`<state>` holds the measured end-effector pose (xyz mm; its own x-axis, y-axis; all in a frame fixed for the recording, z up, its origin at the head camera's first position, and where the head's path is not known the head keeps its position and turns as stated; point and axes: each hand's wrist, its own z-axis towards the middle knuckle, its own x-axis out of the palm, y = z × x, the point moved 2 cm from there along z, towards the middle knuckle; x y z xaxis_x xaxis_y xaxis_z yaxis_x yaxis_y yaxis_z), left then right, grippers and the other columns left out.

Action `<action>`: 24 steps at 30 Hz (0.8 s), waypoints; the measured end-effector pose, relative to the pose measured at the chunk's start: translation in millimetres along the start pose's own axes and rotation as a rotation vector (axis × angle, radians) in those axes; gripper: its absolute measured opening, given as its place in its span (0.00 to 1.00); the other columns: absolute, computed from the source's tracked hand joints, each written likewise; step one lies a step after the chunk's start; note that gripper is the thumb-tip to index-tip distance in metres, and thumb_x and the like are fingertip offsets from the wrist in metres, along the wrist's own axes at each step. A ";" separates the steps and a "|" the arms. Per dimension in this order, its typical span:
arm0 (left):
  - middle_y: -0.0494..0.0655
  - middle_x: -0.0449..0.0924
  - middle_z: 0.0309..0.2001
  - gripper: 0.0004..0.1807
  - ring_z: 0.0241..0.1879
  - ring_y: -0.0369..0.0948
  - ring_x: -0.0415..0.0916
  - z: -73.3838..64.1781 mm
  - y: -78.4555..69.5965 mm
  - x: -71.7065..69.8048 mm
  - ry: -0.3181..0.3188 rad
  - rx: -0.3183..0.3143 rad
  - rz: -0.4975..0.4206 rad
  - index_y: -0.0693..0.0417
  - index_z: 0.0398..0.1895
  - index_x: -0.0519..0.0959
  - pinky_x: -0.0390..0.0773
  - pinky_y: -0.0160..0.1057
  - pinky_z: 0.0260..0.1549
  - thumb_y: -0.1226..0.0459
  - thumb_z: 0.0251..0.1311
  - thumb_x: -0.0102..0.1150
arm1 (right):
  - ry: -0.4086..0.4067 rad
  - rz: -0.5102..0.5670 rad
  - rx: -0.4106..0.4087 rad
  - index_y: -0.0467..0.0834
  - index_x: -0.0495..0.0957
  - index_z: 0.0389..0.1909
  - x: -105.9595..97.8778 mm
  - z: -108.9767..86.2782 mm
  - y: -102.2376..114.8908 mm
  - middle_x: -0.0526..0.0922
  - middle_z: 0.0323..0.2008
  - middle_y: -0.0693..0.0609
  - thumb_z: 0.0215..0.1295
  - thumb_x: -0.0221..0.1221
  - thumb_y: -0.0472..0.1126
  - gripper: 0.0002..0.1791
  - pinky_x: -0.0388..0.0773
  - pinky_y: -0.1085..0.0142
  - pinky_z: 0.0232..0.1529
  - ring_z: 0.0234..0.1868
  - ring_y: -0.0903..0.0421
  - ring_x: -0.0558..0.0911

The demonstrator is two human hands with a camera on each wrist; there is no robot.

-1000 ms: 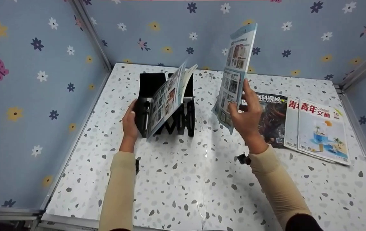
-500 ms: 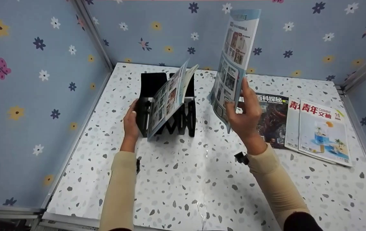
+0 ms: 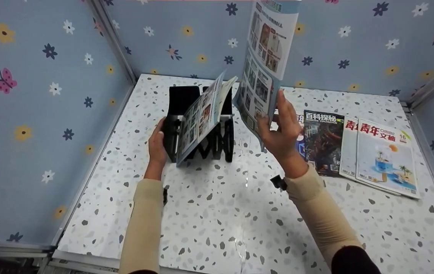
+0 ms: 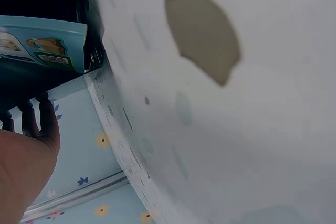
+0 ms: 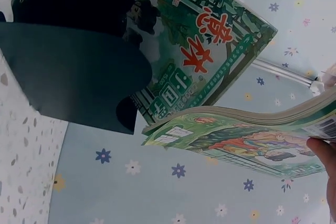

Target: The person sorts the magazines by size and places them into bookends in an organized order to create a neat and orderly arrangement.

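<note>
A black desktop file rack (image 3: 183,99) stands at the left of the table. One magazine (image 3: 200,118) leans in it, tilted to the right; the right wrist view shows its green cover. My left hand (image 3: 157,147) rests against the rack's left outer side, and its fingertips touch the panel in the left wrist view. Right of the rack, above the table, my right hand (image 3: 283,131) pinches another magazine (image 3: 262,72) by its lower right edge, thumb in front. That magazine is upright and bowed, its lower corner close to the rack. Its illustrated cover (image 5: 252,145) shows in the right wrist view.
On the right of the table lie a dark-covered magazine (image 3: 322,142) and two overlapping white magazines (image 3: 386,156), with part of another magazine (image 3: 299,149) behind my right hand. Flowered blue wall panels (image 3: 201,42) enclose the back and both sides.
My right hand has moved left toward the rack with the magazine, which has risen slightly and turned its printed face more toward the head camera. My left hand stays against the rack.
</note>
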<state>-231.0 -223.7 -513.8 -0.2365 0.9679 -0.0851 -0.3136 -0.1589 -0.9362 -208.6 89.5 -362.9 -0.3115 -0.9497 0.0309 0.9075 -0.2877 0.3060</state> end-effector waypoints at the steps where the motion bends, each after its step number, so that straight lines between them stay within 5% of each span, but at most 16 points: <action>1: 0.53 0.60 0.63 0.23 0.64 0.42 0.55 0.0 -0.1 -0.3 0.001 0.002 0.005 0.59 0.62 0.61 0.53 0.38 0.62 0.67 0.64 0.28 | 0.006 0.002 -0.006 0.48 0.65 0.60 2.5 0.5 0.8 0.75 0.46 0.39 0.43 0.50 0.24 0.37 0.79 0.65 0.26 0.43 0.45 0.79; 12: 0.55 0.61 0.62 0.23 0.63 0.48 0.55 -0.2 1.5 0.1 0.000 0.045 0.024 0.59 0.62 0.60 0.54 0.39 0.62 0.68 0.63 0.29 | 0.040 0.012 -0.096 0.48 0.63 0.61 37.0 2.3 5.9 0.75 0.44 0.38 0.43 0.49 0.24 0.38 0.76 0.70 0.21 0.40 0.52 0.79; 24: 0.55 0.62 0.62 0.23 0.63 0.45 0.57 -0.3 -0.3 0.4 -0.008 0.018 0.013 0.60 0.62 0.61 0.54 0.37 0.62 0.69 0.63 0.29 | 0.052 0.094 -0.136 0.48 0.60 0.63 71.8 4.5 8.7 0.74 0.47 0.38 0.43 0.46 0.23 0.40 0.75 0.73 0.20 0.37 0.54 0.78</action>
<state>-230.7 -223.2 -513.6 -0.2479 0.9641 -0.0948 -0.3268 -0.1753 -0.9287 -224.3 19.4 -353.7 -0.2116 -0.9773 0.0030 0.9628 -0.2079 0.1724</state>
